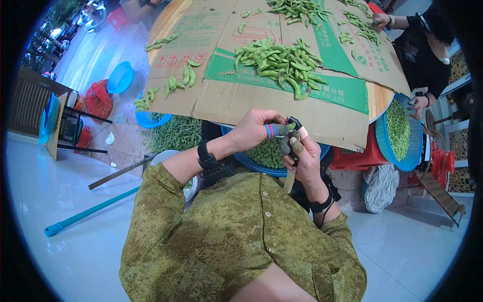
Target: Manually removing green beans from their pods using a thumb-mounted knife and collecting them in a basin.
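Observation:
My left hand (256, 128) pinches a small green bean pod (292, 126) in front of my body, with red and blue bands round one finger. Close against it, my right hand (306, 151) is closed, with dark coverings on its fingers. A pale, narrow strip (290, 180) sticks out below the right hand; what it belongs to is hidden by the fingers. Beneath both hands is a blue basin (274, 171) of shelled green beans (266, 153). Beyond them, a pile of pods (282, 63) lies on flattened cardboard (241, 108) over a round table.
Empty pods (173, 135) are heaped at the left by a light-blue basin (151, 120). At the right, another person's hand (417, 106) touches a blue basket (386, 128) of beans. A red stool (354, 153) stands under the table; a teal pole (95, 210) lies at lower left.

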The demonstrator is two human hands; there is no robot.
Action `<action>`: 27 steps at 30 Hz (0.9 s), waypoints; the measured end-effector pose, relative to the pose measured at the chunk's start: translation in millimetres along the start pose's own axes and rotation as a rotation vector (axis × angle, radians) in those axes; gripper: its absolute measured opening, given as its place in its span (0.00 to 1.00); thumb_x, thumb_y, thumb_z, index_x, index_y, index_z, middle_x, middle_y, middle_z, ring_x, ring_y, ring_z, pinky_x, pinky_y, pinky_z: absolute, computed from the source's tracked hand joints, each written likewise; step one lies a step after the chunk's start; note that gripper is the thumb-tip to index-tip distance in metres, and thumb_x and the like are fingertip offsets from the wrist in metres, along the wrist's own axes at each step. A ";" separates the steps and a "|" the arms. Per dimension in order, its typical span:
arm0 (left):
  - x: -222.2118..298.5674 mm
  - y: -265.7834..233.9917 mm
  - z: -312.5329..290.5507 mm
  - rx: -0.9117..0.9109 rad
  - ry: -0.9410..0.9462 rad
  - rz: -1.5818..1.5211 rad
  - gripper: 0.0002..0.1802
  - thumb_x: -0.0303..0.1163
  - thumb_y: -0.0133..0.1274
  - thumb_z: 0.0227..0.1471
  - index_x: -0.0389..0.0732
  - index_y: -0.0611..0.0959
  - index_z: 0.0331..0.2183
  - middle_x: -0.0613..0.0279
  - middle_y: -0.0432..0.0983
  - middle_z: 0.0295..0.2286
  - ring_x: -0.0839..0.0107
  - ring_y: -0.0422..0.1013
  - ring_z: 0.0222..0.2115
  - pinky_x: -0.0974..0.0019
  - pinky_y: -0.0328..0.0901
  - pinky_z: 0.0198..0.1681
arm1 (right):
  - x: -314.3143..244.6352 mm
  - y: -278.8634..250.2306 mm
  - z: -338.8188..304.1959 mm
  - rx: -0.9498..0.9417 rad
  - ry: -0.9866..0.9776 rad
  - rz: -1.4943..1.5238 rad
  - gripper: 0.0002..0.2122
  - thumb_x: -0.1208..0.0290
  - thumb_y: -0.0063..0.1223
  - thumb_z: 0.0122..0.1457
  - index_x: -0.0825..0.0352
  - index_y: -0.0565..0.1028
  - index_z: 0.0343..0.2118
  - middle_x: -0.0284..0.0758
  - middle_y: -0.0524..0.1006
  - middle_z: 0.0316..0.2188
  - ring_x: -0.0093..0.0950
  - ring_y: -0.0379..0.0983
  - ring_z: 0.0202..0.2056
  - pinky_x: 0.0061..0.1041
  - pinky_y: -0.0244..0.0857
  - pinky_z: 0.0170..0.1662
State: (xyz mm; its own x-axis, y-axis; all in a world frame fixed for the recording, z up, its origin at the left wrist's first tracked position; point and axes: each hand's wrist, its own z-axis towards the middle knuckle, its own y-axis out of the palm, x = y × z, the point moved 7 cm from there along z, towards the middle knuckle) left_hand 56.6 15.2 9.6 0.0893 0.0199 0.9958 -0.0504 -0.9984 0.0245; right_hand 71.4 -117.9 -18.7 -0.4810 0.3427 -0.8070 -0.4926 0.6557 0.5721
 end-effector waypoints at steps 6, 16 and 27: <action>-9.2 -3.1 3.4 -0.002 -0.083 -0.137 0.07 0.24 0.52 0.52 0.35 0.79 0.35 0.67 0.76 0.28 0.85 0.67 0.26 0.78 0.63 0.29 | -9.9 1.0 4.8 -0.022 -0.076 -0.094 0.16 0.78 0.43 0.60 0.70 0.67 0.52 0.28 0.67 0.23 0.15 0.57 0.14 0.15 0.52 0.15; 17.2 -2.7 4.9 -0.061 0.215 0.040 0.07 0.24 0.53 0.49 0.34 0.77 0.34 0.62 0.74 0.27 0.72 0.70 0.25 0.67 0.65 0.28 | -11.3 7.1 5.3 -0.119 0.119 0.168 0.18 0.74 0.45 0.61 0.65 0.65 0.55 0.29 0.69 0.26 0.14 0.57 0.15 0.12 0.53 0.15; 59.9 7.7 -23.4 0.039 0.776 0.983 0.10 0.23 0.52 0.38 0.35 0.75 0.30 0.55 0.67 0.20 0.56 0.69 0.23 0.58 0.64 0.25 | 7.0 8.7 5.4 -0.155 0.242 0.287 0.20 0.70 0.47 0.61 0.62 0.63 0.56 0.31 0.69 0.24 0.14 0.54 0.13 0.12 0.50 0.12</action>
State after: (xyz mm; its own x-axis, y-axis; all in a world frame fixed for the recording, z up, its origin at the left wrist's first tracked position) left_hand 38.3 9.9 71.5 -0.5788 -0.7212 0.3806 0.2670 -0.6086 -0.7472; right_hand 67.7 -106.2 -20.2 -0.7627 0.3169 -0.5637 -0.4079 0.4406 0.7997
